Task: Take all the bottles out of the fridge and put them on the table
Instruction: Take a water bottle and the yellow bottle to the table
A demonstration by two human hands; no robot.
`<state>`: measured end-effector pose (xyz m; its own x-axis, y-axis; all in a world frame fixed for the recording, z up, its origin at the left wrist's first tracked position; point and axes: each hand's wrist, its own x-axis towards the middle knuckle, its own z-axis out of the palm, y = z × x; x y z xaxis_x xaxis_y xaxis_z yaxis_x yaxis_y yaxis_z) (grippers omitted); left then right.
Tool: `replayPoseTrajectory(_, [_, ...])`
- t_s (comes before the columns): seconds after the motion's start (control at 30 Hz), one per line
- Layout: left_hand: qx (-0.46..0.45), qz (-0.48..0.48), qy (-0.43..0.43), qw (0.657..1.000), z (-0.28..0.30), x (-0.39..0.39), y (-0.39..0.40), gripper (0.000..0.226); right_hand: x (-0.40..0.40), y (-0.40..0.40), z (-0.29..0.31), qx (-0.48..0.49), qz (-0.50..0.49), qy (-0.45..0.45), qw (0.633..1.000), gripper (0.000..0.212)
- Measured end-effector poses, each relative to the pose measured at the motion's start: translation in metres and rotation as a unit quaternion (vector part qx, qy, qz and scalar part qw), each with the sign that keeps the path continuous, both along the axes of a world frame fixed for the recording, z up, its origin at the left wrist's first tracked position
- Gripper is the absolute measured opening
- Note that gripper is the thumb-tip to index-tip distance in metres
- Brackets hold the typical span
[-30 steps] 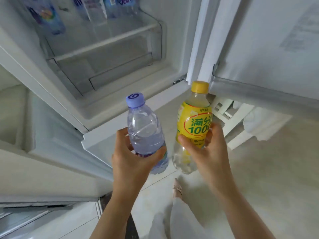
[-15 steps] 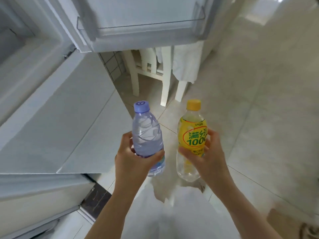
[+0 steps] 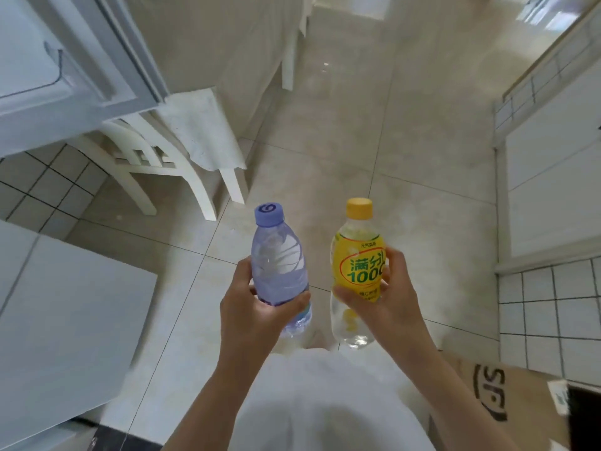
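My left hand [image 3: 257, 315] grips a clear water bottle [image 3: 278, 263] with a lilac cap, held upright at chest height. Beside it, my right hand [image 3: 388, 299] grips a bottle with a yellow label and yellow cap [image 3: 357, 265], also upright. The two bottles are a small gap apart and do not touch. Both hang over the tiled floor. An open fridge door [image 3: 55, 70] fills the upper left; the fridge's inside is out of view.
A white chair [image 3: 156, 161] with a cloth draped over it stands behind the door. White cabinets [image 3: 553, 164] and a tiled wall line the right side. A cardboard box [image 3: 507, 398] lies at lower right. A white appliance top [image 3: 65, 320] sits at lower left.
The view has swung away from the fridge shelves toward the open floor. Both hands keep the same grip on their bottles, held level in front of me.
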<state>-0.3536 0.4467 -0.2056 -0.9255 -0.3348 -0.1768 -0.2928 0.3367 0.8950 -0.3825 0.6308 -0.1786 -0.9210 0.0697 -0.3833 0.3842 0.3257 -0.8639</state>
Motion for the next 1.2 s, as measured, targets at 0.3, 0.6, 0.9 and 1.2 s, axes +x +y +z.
replayPoseTrajectory(0.3, [-0.014,-0.01,-0.013,1.0,-0.008,-0.095,0.039,0.07,-0.092,0.042,-0.006,-0.011,-0.024,-0.009,1.0,0.07])
replayPoseTrajectory(0.6, [0.008,0.008,-0.051,0.999,-0.021,-0.225,0.006,0.067,-0.226,0.013,-0.008,0.013,-0.008,-0.007,1.0,0.075])
replayPoseTrajectory(0.9, [-0.007,0.024,-0.017,1.0,-0.005,-0.367,-0.047,0.074,-0.367,-0.038,0.001,0.018,0.015,0.019,1.0,0.075])
replayPoseTrajectory(1.2, [0.037,0.113,-0.013,0.993,-0.007,-0.465,-0.073,0.073,-0.486,-0.069,-0.005,0.045,0.074,0.038,0.995,0.076])
